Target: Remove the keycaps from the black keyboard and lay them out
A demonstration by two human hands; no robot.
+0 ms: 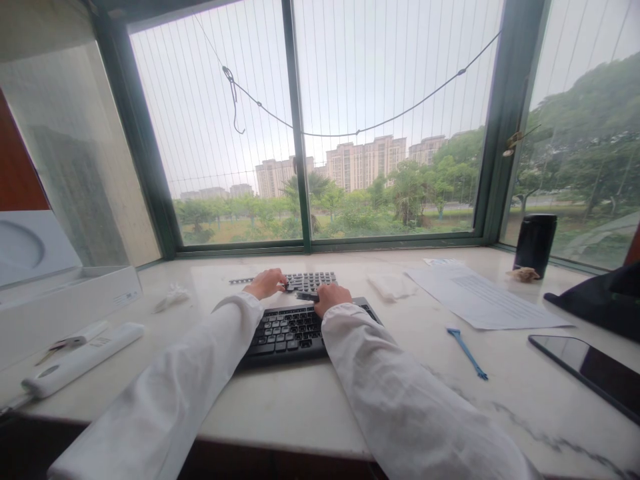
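A black keyboard (293, 328) lies on the pale marble sill in front of me. Just behind it sits a dark grid-like panel of keys (311, 280). My left hand (265, 283) rests at that panel's left end, its fingers curled against the edge. My right hand (332, 297) is closed just above the keyboard's top edge. A small dark piece (306, 297) sticks out of it to the left; I cannot make out what it is. White sleeves cover both forearms.
On the left are a white box (65, 307), a long white device (83, 359) and a crumpled tissue (171, 297). To the right lie folded tissue (393, 285), paper sheets (483, 300), a blue plastic tool (467, 353), a dark tablet (590, 370) and a black cup (536, 243). The window stands behind.
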